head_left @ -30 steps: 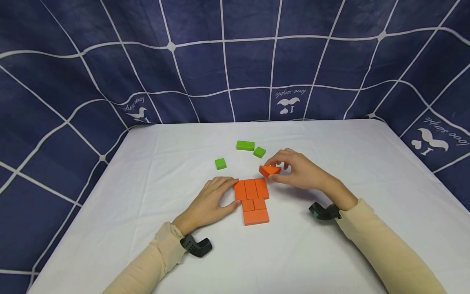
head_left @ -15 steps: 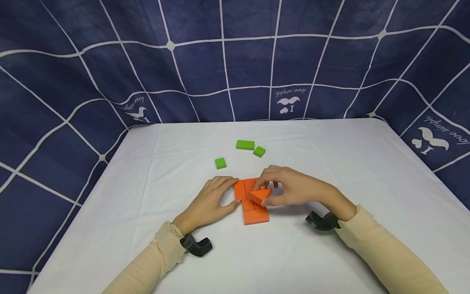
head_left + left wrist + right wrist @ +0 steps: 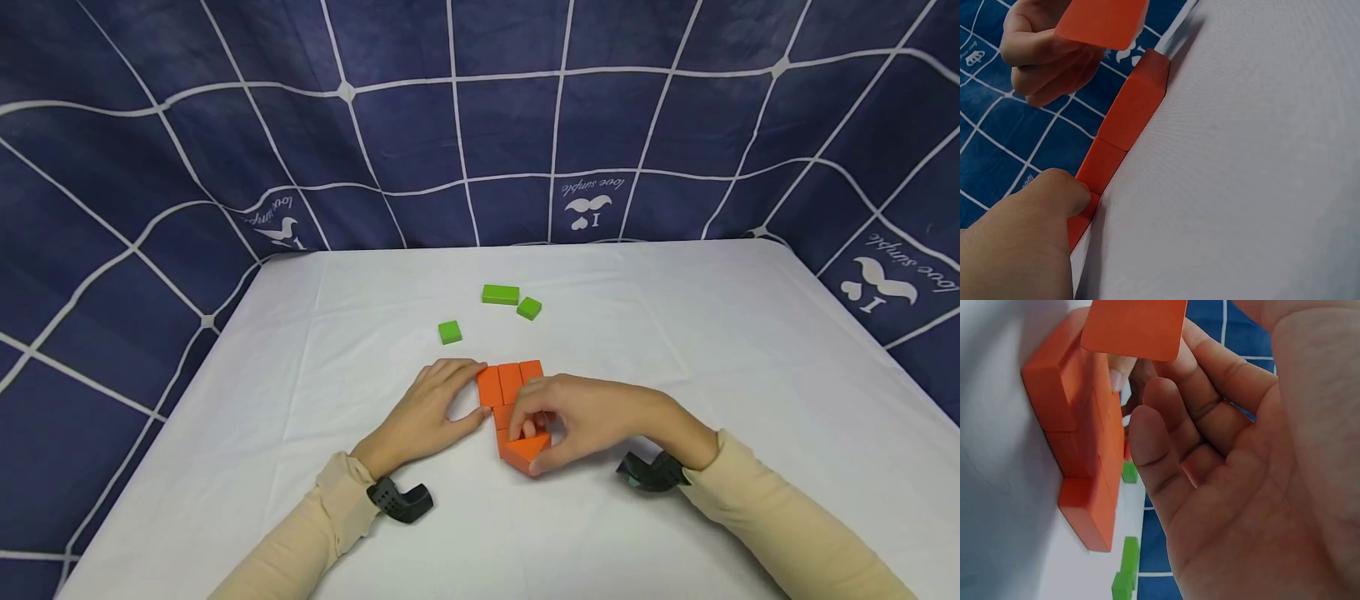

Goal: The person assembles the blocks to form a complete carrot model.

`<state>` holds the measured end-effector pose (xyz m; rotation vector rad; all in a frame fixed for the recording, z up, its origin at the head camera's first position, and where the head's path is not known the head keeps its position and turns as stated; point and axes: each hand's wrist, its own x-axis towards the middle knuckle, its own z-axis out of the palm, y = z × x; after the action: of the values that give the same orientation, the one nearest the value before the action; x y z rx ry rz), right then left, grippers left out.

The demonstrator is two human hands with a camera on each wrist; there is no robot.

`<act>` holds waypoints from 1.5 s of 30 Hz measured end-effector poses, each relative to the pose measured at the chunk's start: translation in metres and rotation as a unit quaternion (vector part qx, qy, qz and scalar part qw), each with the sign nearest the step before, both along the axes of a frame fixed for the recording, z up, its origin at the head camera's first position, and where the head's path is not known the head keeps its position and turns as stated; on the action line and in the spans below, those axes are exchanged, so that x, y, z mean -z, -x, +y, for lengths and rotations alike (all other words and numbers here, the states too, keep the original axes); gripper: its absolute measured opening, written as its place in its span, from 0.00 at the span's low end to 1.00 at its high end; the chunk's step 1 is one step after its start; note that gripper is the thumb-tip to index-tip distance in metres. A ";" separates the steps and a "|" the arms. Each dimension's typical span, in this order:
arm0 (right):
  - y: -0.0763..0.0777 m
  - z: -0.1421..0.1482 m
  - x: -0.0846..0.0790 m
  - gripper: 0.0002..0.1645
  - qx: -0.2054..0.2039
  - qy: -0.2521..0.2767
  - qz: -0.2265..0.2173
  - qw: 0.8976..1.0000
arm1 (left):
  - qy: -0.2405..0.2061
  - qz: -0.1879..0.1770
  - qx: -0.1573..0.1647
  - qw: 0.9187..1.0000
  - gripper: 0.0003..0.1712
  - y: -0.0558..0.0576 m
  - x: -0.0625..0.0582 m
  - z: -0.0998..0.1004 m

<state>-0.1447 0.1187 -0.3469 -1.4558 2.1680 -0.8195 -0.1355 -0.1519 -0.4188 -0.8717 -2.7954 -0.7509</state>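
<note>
On a desk (image 3: pixel 337 308) covered in white cloth, a flat arrangement of orange blocks (image 3: pixel 510 385) lies before a person using both hands. The right hand (image 3: pixel 581 412) pinches an orange triangular block (image 3: pixel 528 452) between thumb and fingers, above the arrangement's near end. The left hand (image 3: pixel 420 417), fingers relaxed and thumb apart, touches the arrangement's left edge, seemingly steadying it. The step in hand appears to be adding the triangular block at that near end; the next move would likely call for lining it up and setting it down without nudging its neighbours. Farther off lie three green blocks (image 3: pixel 500 294). The left wrist view reveals what the head view hides: a gap between the held block and the row. The right wrist view adds the blocks' thickness and the right palm; only the head view shows the triangular outline.
</note>
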 end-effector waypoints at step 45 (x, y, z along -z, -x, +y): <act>-0.002 -0.005 0.009 0.19 0.020 -0.077 -0.009 0.997 | -0.004 0.003 0.003 1.000 0.35 0.000 0.001 0.000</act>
<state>-0.1429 0.1141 -0.3560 -1.3281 2.2009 -0.6598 -0.1360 -0.1516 -0.4199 -0.8797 -2.7832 -0.7578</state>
